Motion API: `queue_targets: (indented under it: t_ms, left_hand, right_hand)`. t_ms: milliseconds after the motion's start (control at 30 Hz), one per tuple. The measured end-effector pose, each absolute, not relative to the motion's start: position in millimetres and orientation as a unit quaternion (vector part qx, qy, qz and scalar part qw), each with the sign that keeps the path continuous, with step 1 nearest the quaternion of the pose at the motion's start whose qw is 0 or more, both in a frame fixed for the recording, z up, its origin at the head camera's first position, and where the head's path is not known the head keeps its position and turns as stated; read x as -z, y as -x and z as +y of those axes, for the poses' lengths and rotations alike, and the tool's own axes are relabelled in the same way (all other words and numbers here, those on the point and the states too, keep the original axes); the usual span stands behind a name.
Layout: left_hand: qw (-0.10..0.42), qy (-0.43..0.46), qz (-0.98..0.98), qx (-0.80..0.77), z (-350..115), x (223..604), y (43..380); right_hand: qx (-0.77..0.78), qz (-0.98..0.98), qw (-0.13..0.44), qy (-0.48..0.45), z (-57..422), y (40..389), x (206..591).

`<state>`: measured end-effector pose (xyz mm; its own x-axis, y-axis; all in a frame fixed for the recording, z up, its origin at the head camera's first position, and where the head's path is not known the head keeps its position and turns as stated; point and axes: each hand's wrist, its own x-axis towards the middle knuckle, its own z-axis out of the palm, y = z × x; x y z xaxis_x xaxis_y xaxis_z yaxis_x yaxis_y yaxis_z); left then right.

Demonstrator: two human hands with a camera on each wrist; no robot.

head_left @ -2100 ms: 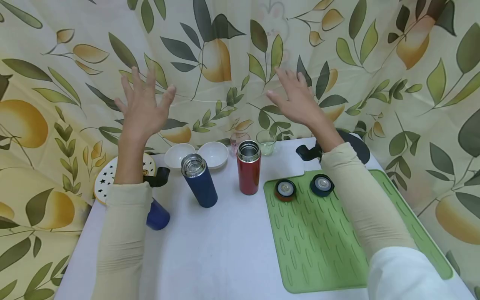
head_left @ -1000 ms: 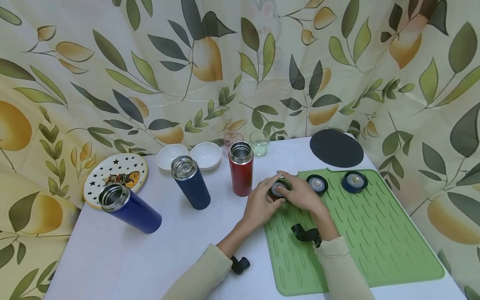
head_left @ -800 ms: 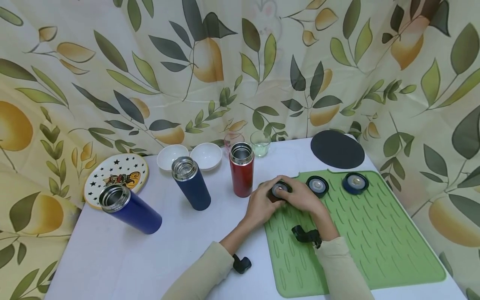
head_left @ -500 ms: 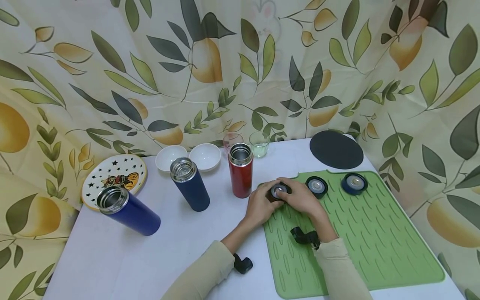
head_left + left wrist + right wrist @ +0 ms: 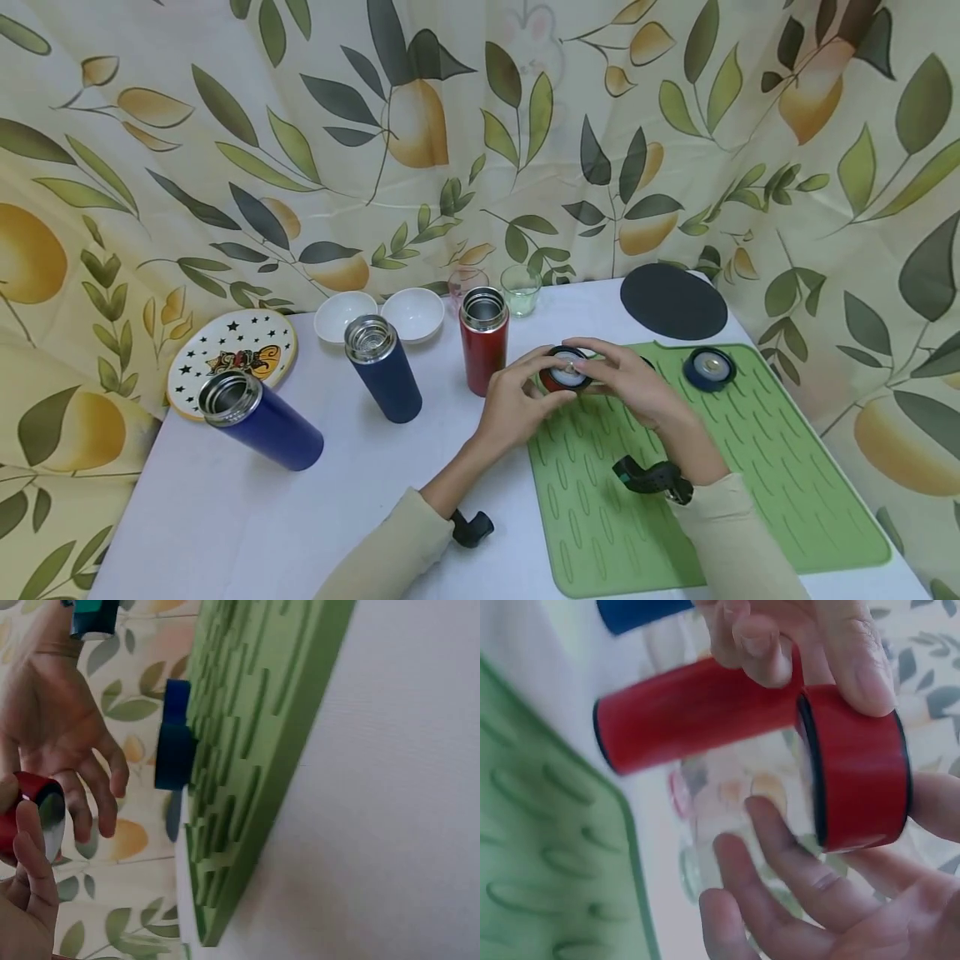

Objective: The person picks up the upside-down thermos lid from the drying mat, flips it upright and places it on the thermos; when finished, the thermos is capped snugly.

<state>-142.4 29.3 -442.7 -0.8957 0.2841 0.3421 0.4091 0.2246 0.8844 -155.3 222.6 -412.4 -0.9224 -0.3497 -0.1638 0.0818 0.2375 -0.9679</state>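
Note:
Both hands hold a red flask lid (image 5: pixel 567 372), raised over the left edge of the green mat (image 5: pixel 622 500); its metallic inner side faces up toward the head camera. My left hand (image 5: pixel 517 404) grips it from the left, with a thumb pressed on its red side (image 5: pixel 862 772) in the right wrist view. The right hand (image 5: pixel 637 387) pinches it from the right, other fingers extended below it. Just behind my left fingers stands the open red flask (image 5: pixel 483 350). On the mat lies a blue lid (image 5: pixel 709 368); a dark lid (image 5: pixel 647 363) is mostly hidden by my right hand.
A dark blue open flask (image 5: pixel 384 371) and a brighter blue flask (image 5: pixel 270 425) stand to the left. Farther back are two white bowls (image 5: pixel 413 315), a pink glass (image 5: pixel 465 279), a green glass (image 5: pixel 521 292), a star-patterned round board (image 5: pixel 225 333) and a black disc (image 5: pixel 673 302).
Both hands came down from beside the curtain to the red lid on the mat. Since half a second ago the lid has come up, and the right hand and wrist have shifted right.

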Motion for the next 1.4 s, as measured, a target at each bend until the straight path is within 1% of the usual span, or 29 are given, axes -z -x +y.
queue_targets:
  t_ms: [67, 167, 400, 633, 700, 800, 933, 1033, 1133, 1267, 1400]
  left_hand:
    - [0.053, 0.232, -0.775, 0.585, 27, 437, 140]
    - [0.059, 0.252, -0.774, 0.578, 23, 431, 138]
    - [0.075, 0.286, -0.761, 0.578, 17, 424, 137]
    - [0.075, 0.288, -0.762, 0.576, 13, 421, 138]
    - [0.078, 0.289, -0.764, 0.571, 13, 420, 138]
    - [0.088, 0.279, -0.778, 0.556, 14, 416, 136]
    - [0.081, 0.243, -0.790, 0.556, 14, 408, 131]
    - [0.040, 0.209, -0.770, 0.602, 13, 399, 127]
    - [-0.028, 0.170, -0.723, 0.669, 12, 392, 127]
    - [-0.136, 0.108, -0.639, 0.749, 11, 387, 129]
    - [-0.209, 0.057, -0.575, 0.789, 11, 383, 132]
  right_hand:
    - [0.650, 0.729, 0.195, 0.089, 223, 154, 407]
    - [0.680, 0.697, 0.207, 0.091, 223, 151, 400]
    - [0.694, 0.679, 0.219, 0.094, 221, 147, 387]
    - [0.698, 0.674, 0.226, 0.083, 220, 145, 383]
    - [0.700, 0.674, 0.221, 0.083, 219, 145, 382]
    - [0.700, 0.682, 0.196, 0.083, 219, 145, 382]
    - [0.677, 0.719, 0.131, 0.086, 221, 145, 380]
    - [0.648, 0.751, 0.076, 0.099, 222, 143, 377]
    - [0.625, 0.769, 0.025, 0.134, 220, 140, 375]
    - [0.607, 0.768, -0.044, 0.198, 214, 136, 374]
    - [0.592, 0.759, -0.102, 0.251, 206, 133, 375]
